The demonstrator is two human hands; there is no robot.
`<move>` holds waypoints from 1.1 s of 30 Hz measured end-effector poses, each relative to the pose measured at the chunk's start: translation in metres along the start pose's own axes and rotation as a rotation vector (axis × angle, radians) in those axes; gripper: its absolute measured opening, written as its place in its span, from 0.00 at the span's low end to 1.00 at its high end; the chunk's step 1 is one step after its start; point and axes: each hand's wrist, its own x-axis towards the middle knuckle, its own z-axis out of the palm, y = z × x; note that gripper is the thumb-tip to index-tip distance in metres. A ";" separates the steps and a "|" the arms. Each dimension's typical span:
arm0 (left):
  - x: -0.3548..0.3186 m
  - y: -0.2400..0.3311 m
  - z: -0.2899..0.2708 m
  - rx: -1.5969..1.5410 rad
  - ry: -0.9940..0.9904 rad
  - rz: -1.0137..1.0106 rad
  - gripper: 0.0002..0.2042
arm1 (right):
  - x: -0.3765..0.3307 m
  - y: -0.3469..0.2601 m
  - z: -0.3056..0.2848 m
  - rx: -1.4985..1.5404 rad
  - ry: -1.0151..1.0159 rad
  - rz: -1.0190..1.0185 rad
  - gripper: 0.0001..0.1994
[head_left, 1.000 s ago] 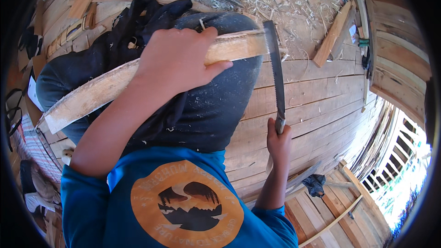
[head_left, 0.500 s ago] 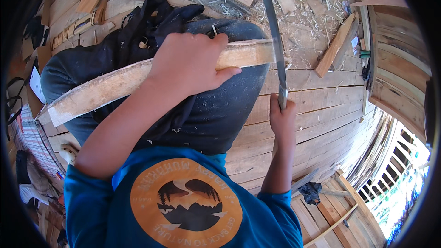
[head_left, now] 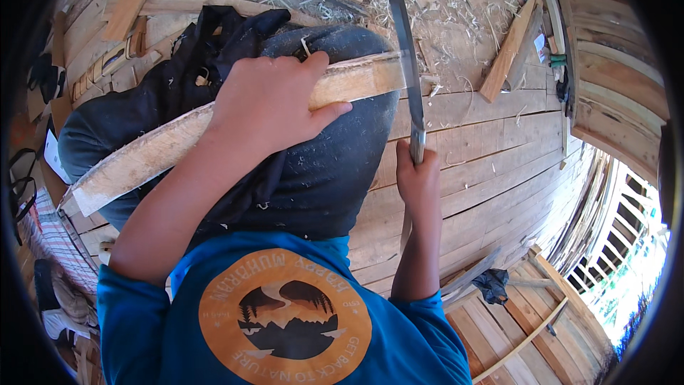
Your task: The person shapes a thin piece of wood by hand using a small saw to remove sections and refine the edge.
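A long, slightly curved wooden strip (head_left: 153,139) with pale, shaved faces lies across my lap, running from lower left up to the right. My left hand (head_left: 267,103) is closed over its middle, thumb along the near side. In my right hand (head_left: 420,171) is the handle of a machete (head_left: 400,18), its long dark blade pointing away from me. The blade crosses the strip's right end, standing nearly square to it; whether its edge bites into the wood I cannot tell. My fingers hide part of the handle.
Wood shavings (head_left: 456,21) and offcuts litter the plank floor ahead. A loose board (head_left: 507,50) lies to the right, near a plank wall (head_left: 616,71). Dark cloth (head_left: 214,39) is bunched on my lap. At lower right are a black plastic bag (head_left: 491,285) and a thin curved strip (head_left: 524,342).
The whole view has shifted a little, so the floor, strip and machete appear farther left and higher. Both hands keep their grip, and the blade still crosses the strip's right end.
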 end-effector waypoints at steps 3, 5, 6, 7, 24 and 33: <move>0.002 -0.003 -0.001 0.000 0.014 0.010 0.27 | 0.028 -0.019 0.003 0.035 0.015 -0.057 0.21; 0.000 -0.008 0.002 -0.001 0.038 0.018 0.27 | 0.032 -0.019 0.005 0.032 0.005 -0.092 0.21; -0.001 -0.008 0.005 -0.005 0.063 0.029 0.27 | 0.029 -0.013 0.001 0.016 -0.006 -0.109 0.21; -0.001 -0.008 0.009 -0.010 0.084 0.043 0.27 | 0.025 -0.002 -0.003 0.001 -0.016 -0.120 0.21; 0.002 0.001 -0.002 0.012 -0.012 -0.016 0.29 | 0.015 0.004 -0.018 -0.098 -0.043 -0.015 0.21; 0.002 -0.006 0.002 0.003 0.008 -0.011 0.27 | 0.024 -0.004 -0.014 -0.108 -0.041 -0.158 0.20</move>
